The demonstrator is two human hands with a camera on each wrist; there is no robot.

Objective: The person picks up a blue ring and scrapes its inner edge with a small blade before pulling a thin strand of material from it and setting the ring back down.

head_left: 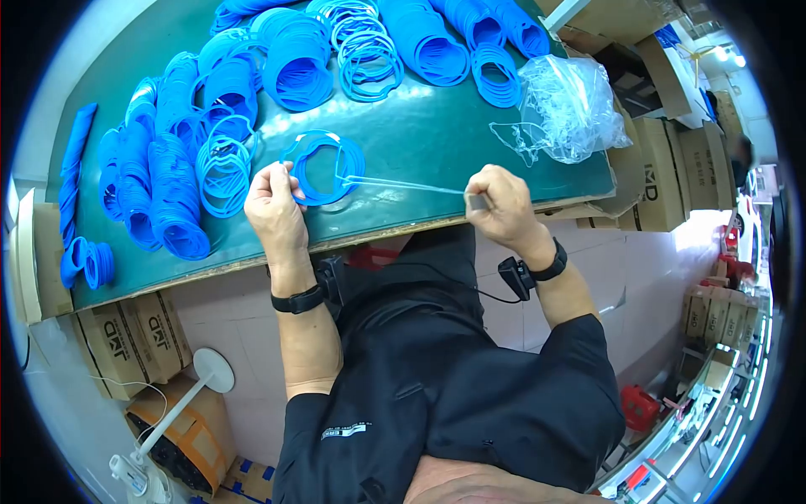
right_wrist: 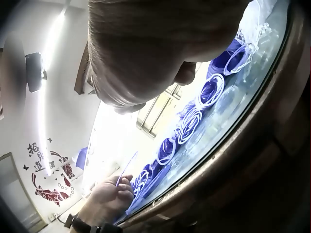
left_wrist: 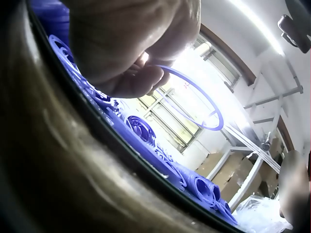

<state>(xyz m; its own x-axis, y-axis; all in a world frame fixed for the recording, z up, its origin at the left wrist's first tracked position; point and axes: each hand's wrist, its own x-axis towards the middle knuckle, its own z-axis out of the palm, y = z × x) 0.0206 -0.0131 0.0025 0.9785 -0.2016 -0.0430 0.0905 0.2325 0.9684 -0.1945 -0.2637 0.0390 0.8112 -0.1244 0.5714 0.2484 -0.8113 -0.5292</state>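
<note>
My left hand point(head_left: 275, 204) pinches the edge of a thin, flat blue ring point(left_wrist: 214, 104) between thumb and fingers. A doubled clear cord point(head_left: 411, 184) is looped on the ring's far side and runs taut to the right. My right hand point(head_left: 501, 202), with fingers curled in, grips the other end of this cord. In the head view the held ring overlaps several similar blue rings point(head_left: 359, 168) below it, near the table's front edge. The right wrist view shows the left hand point(right_wrist: 109, 195) with the ring's edge rising from its fingertips.
Many rows of stacked blue rings point(head_left: 294, 63) line the back and left of the green table point(head_left: 437, 126). A clear plastic bag point(head_left: 575, 105) full of clear cords lies at the right. Cardboard boxes point(head_left: 659, 172) stand beyond the right edge, and others point(head_left: 134, 344) below the left.
</note>
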